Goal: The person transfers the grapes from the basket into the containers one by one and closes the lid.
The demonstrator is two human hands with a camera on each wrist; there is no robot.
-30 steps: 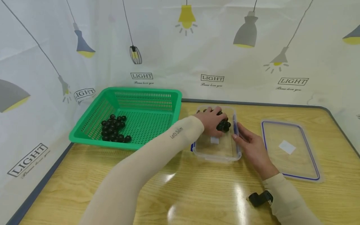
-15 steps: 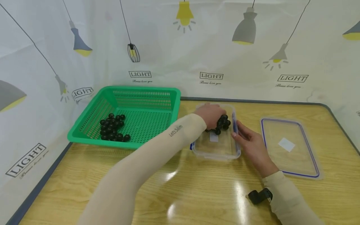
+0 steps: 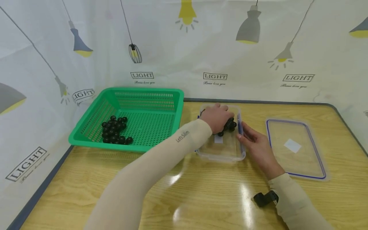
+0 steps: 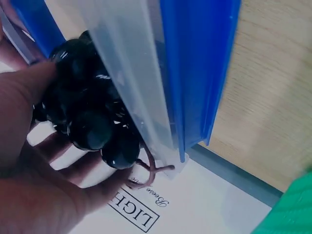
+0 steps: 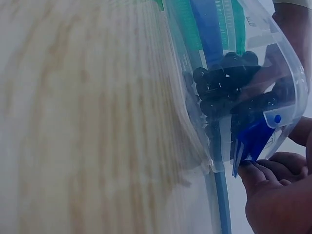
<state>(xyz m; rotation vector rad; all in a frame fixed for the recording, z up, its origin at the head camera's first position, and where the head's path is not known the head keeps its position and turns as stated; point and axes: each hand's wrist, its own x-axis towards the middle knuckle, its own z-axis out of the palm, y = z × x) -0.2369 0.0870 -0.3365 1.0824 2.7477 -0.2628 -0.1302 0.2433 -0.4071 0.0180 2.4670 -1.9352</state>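
Observation:
In the head view my left hand reaches into a clear plastic food container with blue side latches. It grips a bunch of dark grapes, its fingers curled round them in the left wrist view, where a brown stem pokes out. The grapes are low inside the container, against its walls in the right wrist view. My right hand holds the container's right side, thumb near the rim and fingers at the hanging blue latch. The hand hides part of the bunch in the head view.
A green plastic basket stands at the left with another bunch of dark grapes in it. The container's clear lid, with a blue seal, lies on the wooden table at the right. Printed sheeting rises behind the table.
My left hand has shifted and turned slightly over the container, its wrist tipping up and then settling, still with the grapes. The right hand stays at the container's side.

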